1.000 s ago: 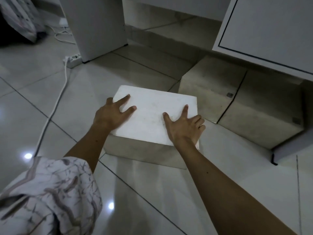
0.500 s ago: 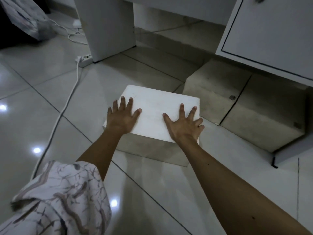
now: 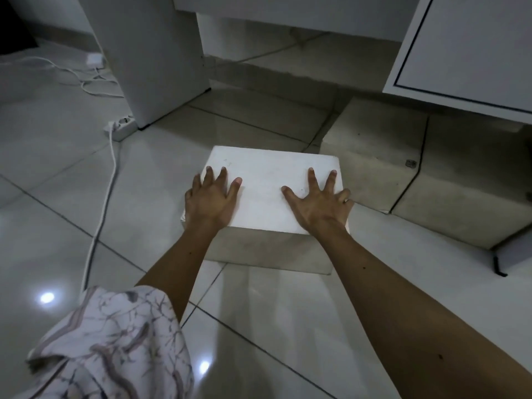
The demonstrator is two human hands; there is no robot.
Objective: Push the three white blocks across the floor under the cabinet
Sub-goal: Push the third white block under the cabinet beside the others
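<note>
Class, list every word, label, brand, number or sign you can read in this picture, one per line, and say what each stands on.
None: no readable text shows anywhere.
The white block under the left hand and right hand: faint specks only, no lettering.
The second block: a small dark square mark, too small to read.
The power strip and cabinet door: no visible print.

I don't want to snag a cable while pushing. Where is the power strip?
In the head view, the power strip lies on the floor at upper left, against the white cabinet leg, well left of the block.
</note>
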